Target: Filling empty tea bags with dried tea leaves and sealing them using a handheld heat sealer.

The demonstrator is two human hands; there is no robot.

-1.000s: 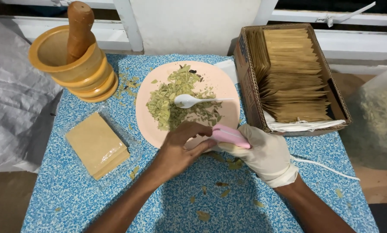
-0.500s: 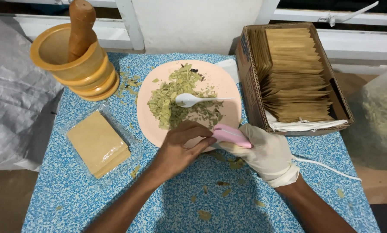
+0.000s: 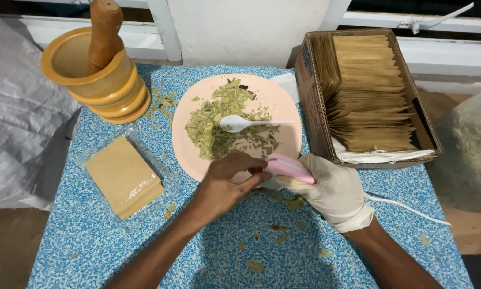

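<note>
Speckled blue table (image 3: pixel 90 246), gloved right hand (image 3: pixel 331 190) gripping smooth pink device (image 3: pixel 290 167), bare left hand (image 3: pixel 227 184) pinching its tip

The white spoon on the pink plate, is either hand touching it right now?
Apart. The head view shows the white spoon lying on the crushed leaves, with leaves and bare pink plate between it and the left hand and gloved right hand.

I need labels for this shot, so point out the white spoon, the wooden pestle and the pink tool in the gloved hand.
white spoon (image 3: pixel 234 123), head view, on its bowl.
wooden pestle (image 3: pixel 104 33), head view, on its upper shaft.
pink tool (image 3: pixel 290 167), head view, on its top surface.
</note>
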